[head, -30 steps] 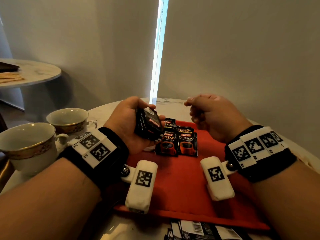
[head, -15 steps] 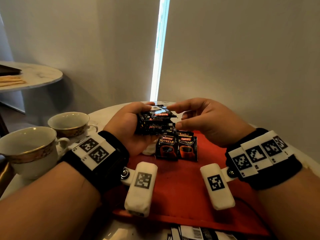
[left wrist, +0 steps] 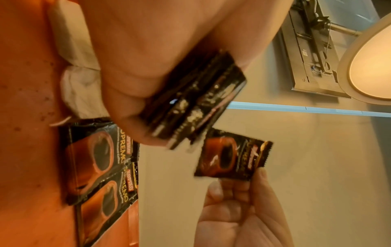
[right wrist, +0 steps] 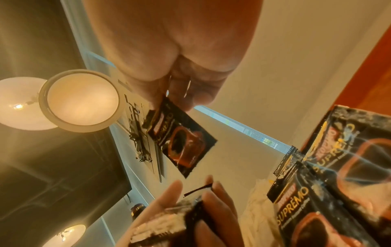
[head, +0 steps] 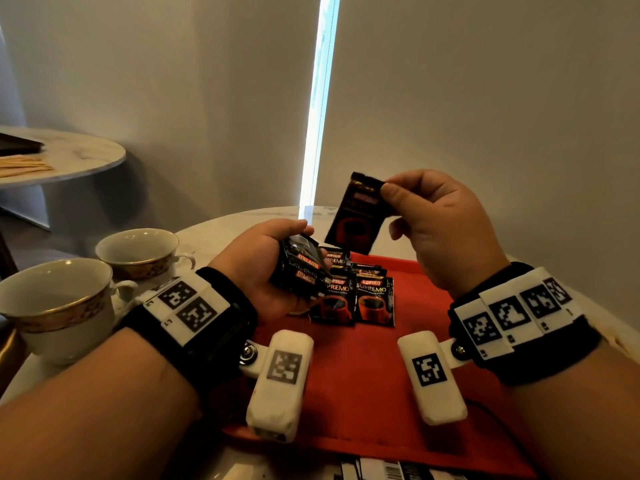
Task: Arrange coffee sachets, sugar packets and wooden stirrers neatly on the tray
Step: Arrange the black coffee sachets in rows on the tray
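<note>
My left hand point(head: 277, 258) grips a stack of black coffee sachets point(head: 299, 271) above the left part of the red tray point(head: 363, 393). My right hand point(head: 433, 216) pinches a single coffee sachet point(head: 355, 216) by its top corner, lifted above the tray's far edge. The same single sachet point(left wrist: 230, 160) hangs under the held stack point(left wrist: 196, 102) in the left wrist view, and the single sachet point(right wrist: 182, 143) shows in the right wrist view. Several sachets point(head: 356, 299) lie in overlapping rows on the tray. White packets point(left wrist: 78, 80) lie on the tray beside them.
Two gold-rimmed cups point(head: 59, 303) point(head: 138, 251) stand on the round white table point(head: 221, 230) left of the tray. More packets point(head: 398, 472) lie at the near edge. A second round table point(head: 69, 157) at far left holds wooden stirrers point(head: 20, 164).
My right hand reached to the stack in my left hand, drew one sachet off its top, and lifted it up and to the right. The left hand kept holding the stack.
</note>
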The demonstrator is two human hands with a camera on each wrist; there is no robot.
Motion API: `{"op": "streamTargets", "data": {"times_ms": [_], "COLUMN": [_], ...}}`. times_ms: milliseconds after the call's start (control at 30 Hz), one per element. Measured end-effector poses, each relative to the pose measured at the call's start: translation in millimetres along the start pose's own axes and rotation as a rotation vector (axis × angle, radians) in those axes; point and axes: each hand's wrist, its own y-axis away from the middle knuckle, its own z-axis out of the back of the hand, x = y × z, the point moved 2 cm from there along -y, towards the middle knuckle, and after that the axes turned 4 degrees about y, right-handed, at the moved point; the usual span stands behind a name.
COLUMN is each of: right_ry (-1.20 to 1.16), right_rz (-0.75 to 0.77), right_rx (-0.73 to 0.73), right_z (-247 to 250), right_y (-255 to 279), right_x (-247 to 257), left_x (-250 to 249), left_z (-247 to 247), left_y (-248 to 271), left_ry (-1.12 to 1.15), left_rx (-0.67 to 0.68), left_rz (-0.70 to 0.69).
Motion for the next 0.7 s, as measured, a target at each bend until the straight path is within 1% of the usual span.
{"op": "streamTargets", "data": {"times_ms": [100,233,300,367,433,467,567,700], "right_ry": [-0.087,-0.175,-0.176,-0.161,-0.153,-0.15,-0.126,-0.108], "right_rz": [-0.105,-0.274,-0.325,-0.336,-0.337,-0.339,-0.352,-0.374], "right_rx": [-0.047,0.051,0.112,0.153,0.184,0.199,0.241,0.289], "right_z": [2.9,-4.7,-10.0,-14.7,-18.4,-20.1,-23.2,-21.4], "right_y": [-3.8,-1.8,1.6,5.1,8.4,9.8,13.1,13.3], "right_x": [-4.5,-9.9,-10.0,-8.8,-8.1,-8.1,-7.9,-9.7], "left_x": [1.7,0.1,0.2,2.2,3.9,4.1,1.5,0.4], "left_z": [-1.8,-1.3,-3.8,-7.6,-9.1,-9.4,-7.6,-9.2], "left_y": [1.7,-2.2,-0.4,6.0,8.2,7.4,3.8,5.4], "left_ry": [-0.036,0.029,0.015,-0.03,-0.044,-0.033,-0.011,-0.008], "left_rx": [0.013,0.029,0.096,0.204,0.244,0.239,0.138,0.118], "left_rz": [-0.023,-0.086,-0.076,-0.014,0.007,-0.002,-0.082,-0.139]}}
